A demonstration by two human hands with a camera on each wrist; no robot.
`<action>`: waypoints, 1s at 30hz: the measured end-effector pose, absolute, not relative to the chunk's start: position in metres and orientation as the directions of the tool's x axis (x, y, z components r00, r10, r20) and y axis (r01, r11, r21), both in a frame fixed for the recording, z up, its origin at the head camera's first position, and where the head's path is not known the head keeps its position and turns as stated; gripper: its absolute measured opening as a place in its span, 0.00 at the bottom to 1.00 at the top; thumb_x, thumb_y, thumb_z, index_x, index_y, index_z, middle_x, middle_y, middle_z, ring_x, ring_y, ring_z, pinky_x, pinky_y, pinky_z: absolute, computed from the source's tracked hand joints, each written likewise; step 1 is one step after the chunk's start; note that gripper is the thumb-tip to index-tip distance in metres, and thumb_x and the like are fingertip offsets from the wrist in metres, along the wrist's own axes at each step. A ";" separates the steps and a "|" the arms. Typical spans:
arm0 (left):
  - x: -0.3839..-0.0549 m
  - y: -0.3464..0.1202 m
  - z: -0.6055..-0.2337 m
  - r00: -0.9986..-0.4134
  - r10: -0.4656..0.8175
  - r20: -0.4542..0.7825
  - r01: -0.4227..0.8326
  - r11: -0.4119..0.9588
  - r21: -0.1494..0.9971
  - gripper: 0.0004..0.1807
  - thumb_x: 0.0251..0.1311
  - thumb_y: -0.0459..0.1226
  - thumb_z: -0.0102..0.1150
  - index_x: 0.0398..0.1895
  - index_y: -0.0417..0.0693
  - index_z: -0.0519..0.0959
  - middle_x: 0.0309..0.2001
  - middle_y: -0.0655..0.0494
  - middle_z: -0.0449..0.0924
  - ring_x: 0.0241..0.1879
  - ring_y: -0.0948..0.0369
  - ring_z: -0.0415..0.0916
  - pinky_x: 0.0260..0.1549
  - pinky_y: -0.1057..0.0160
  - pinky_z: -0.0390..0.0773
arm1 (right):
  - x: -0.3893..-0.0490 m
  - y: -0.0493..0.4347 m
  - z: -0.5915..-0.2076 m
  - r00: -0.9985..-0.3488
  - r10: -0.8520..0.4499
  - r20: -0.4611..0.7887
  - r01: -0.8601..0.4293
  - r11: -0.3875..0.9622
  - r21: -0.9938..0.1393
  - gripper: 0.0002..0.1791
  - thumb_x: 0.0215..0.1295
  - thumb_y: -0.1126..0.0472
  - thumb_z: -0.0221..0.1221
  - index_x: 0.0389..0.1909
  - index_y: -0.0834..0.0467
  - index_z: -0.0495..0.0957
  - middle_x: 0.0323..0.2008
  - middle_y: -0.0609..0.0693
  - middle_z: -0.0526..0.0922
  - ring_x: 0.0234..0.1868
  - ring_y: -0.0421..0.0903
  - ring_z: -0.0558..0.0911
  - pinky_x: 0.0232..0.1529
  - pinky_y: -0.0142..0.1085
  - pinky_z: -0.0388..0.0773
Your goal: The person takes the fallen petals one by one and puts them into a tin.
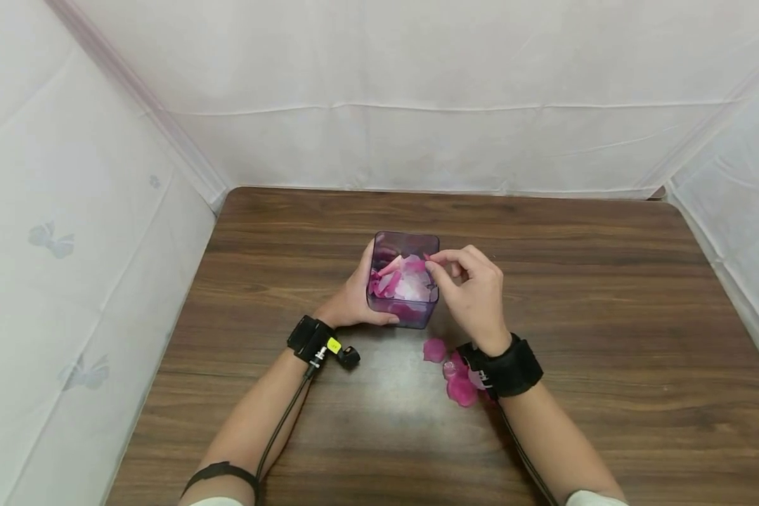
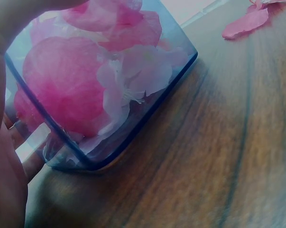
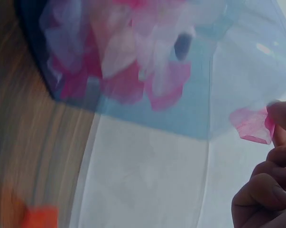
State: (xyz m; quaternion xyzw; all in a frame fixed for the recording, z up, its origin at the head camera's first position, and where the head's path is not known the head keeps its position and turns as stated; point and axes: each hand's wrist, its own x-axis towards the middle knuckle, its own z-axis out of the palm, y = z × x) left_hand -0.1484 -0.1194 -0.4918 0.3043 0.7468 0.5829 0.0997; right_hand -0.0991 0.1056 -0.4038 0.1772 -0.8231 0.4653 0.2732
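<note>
A clear purple-tinted plastic container (image 1: 405,313) holds a heap of pink and white artificial petals (image 1: 410,281). My left hand (image 1: 352,295) grips it around its left side, thumb across the front. Through the wall in the left wrist view, large pink petals (image 2: 67,85) press against the plastic. At the container's right rim, my right hand (image 1: 474,288) pinches a small pink petal (image 3: 254,124) between thumb and forefinger, the other fingers curled. Several loose pink petals (image 1: 461,388) lie on the table beneath my right wrist, partly hidden by its strap.
The brown wood-grain table (image 1: 607,302) spreads out on every side. White curtains (image 1: 417,84) hang behind it and along both sides. Black straps with cables circle both wrists, and a small camera (image 1: 348,358) juts out beside the left one.
</note>
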 end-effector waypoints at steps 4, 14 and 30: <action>-0.153 -0.119 -0.500 -0.793 0.565 0.227 0.357 0.130 0.925 0.80 0.35 0.35 0.85 0.80 0.69 0.30 0.72 0.51 0.58 0.68 0.57 0.62 0.68 0.52 0.63 | -0.096 0.098 -0.406 -0.814 -0.125 0.566 -0.531 0.556 -0.640 0.05 0.59 0.65 0.72 0.35 0.61 0.87 0.22 0.52 0.68 0.25 0.44 0.66 0.26 0.31 0.58; -0.153 -0.119 -0.502 -0.791 0.561 0.245 0.347 0.082 0.934 0.78 0.36 0.48 0.85 0.79 0.73 0.31 0.71 0.52 0.60 0.67 0.57 0.64 0.67 0.52 0.65 | -0.100 0.102 -0.404 -0.831 -0.164 0.531 -0.516 0.585 -0.626 0.10 0.57 0.61 0.74 0.37 0.61 0.87 0.23 0.48 0.68 0.24 0.41 0.66 0.25 0.32 0.59; -0.151 -0.121 -0.501 -0.814 0.547 0.193 0.346 0.190 0.919 0.78 0.35 0.52 0.85 0.79 0.75 0.29 0.74 0.50 0.54 0.72 0.56 0.56 0.70 0.45 0.59 | -0.148 0.204 -0.440 -0.972 0.150 0.178 0.032 0.842 -0.539 0.11 0.66 0.61 0.66 0.45 0.62 0.87 0.34 0.60 0.81 0.34 0.56 0.77 0.34 0.49 0.73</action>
